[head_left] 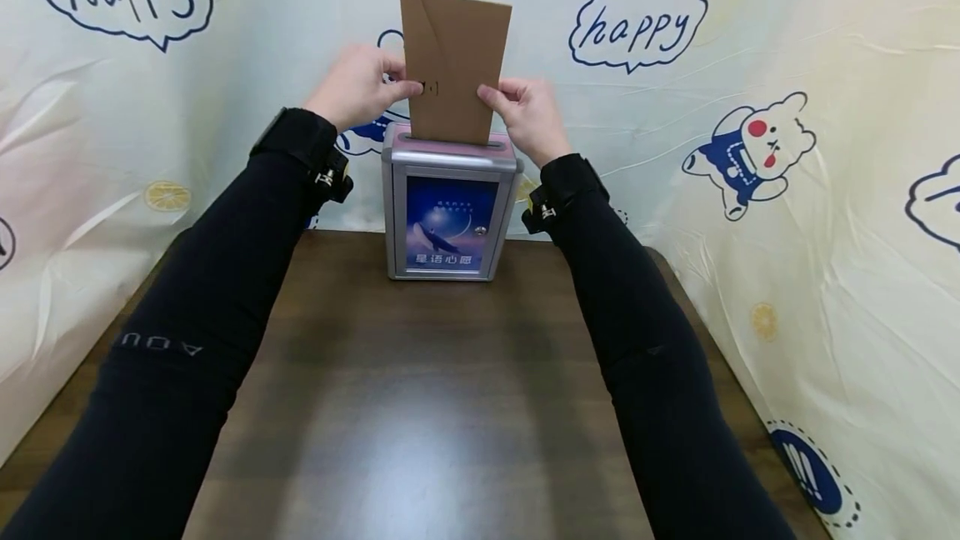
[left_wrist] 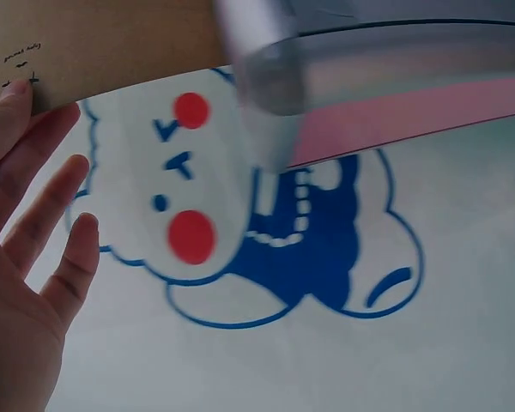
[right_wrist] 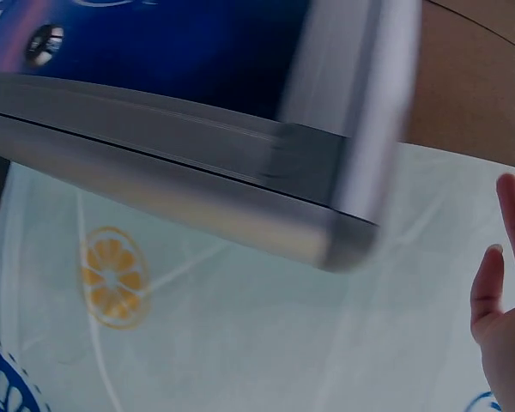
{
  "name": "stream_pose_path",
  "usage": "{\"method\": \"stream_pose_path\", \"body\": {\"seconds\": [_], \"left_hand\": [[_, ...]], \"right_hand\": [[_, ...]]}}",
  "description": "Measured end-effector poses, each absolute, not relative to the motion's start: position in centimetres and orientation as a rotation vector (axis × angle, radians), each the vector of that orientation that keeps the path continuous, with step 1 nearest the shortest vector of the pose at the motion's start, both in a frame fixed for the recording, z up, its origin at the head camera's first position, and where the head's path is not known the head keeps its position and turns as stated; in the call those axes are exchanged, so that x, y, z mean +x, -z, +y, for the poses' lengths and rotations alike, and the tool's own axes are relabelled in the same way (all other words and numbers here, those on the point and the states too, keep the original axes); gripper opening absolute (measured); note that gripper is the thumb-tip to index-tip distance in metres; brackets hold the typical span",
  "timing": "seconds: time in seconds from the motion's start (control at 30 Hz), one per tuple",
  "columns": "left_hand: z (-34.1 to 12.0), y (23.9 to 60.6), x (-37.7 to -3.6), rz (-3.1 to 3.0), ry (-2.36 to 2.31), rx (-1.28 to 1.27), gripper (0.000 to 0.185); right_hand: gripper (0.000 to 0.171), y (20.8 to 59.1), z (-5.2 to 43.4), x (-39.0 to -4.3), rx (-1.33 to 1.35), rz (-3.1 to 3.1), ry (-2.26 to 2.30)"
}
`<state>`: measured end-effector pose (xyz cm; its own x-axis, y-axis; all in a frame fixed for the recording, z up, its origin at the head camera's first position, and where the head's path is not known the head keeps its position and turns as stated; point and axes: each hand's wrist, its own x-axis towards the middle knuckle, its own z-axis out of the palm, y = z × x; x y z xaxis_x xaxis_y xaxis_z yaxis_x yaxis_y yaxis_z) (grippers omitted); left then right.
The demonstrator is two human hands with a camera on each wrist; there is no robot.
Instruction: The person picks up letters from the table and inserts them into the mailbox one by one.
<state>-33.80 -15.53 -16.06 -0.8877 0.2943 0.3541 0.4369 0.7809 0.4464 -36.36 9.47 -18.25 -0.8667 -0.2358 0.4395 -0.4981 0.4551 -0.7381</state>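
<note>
Bright, even light; wrist views blurred close-up.

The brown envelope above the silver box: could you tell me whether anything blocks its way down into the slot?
Nothing visible does. The brown envelope stands upright with its lower edge already in the slot of the silver box, pinched at its sides by the left hand and right hand.

The box [head_left: 450, 207] stands on the table [head_left: 420, 407] at its far edge, centred before you, backed by the curtain [head_left: 825, 107]. The envelope [head_left: 453, 65] stands upright in the box's top slot. Your left hand [head_left: 360, 90] is at its left edge, right hand [head_left: 528, 115] at its right.
</note>
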Motion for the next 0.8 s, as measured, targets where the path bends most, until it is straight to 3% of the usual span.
{"method": "stream_pose_path", "body": {"seconds": [0.3, 0.53, 0.8], "left_hand": [[-15.8, 19.1, -34.6, -2.761, 0.878, -0.574, 0.032], [-15.4, 22.0, -35.1, -2.707, 0.823, -0.593, 0.030], [-14.6, 22.6, -35.6, -2.674, 0.849, -0.501, 0.027]], "right_hand": [[0.028, 21.1, 9.4, -36.4, 0.676, -2.494, -1.217], [0.026, 23.3, 9.5, -36.5, 0.537, -2.572, -1.017], [0.023, 23.9, 9.5, -36.5, 0.429, -2.561, -1.127]]}}
